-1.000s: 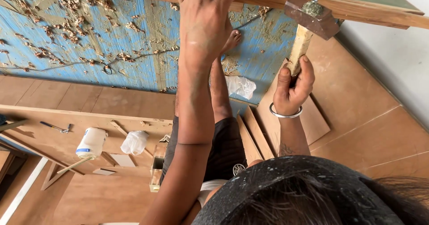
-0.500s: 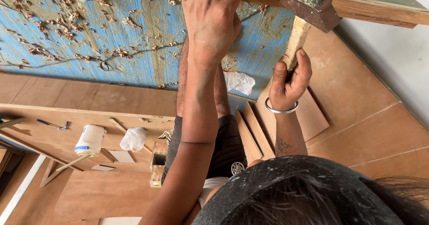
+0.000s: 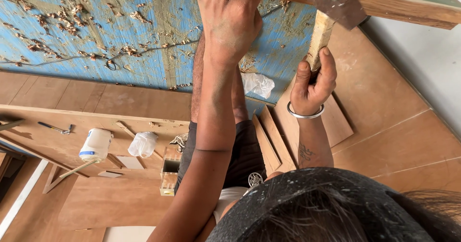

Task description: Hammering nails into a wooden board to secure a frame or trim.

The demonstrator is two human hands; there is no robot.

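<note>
So, right hand (image 3: 312, 86) gripped tight round the wooden hammer (image 3: 329, 11) handle, left hand (image 3: 230, 16) pressed flat, fingers open, on the far wooden strip (image 3: 408, 9).

Below you, a blue floor sheet (image 3: 86, 45) lies strewn with wood shavings (image 3: 67, 16), a thin wire (image 3: 110, 62) looping across it. On the plywood boards (image 3: 96, 102) you see a white plastic jar (image 3: 96, 145) lying beside a crumpled clear bag (image 3: 143, 144), a small wooden box (image 3: 169, 177) just right of them, and loose wooden strips (image 3: 269, 139) near a white rag (image 3: 258, 84)
</note>
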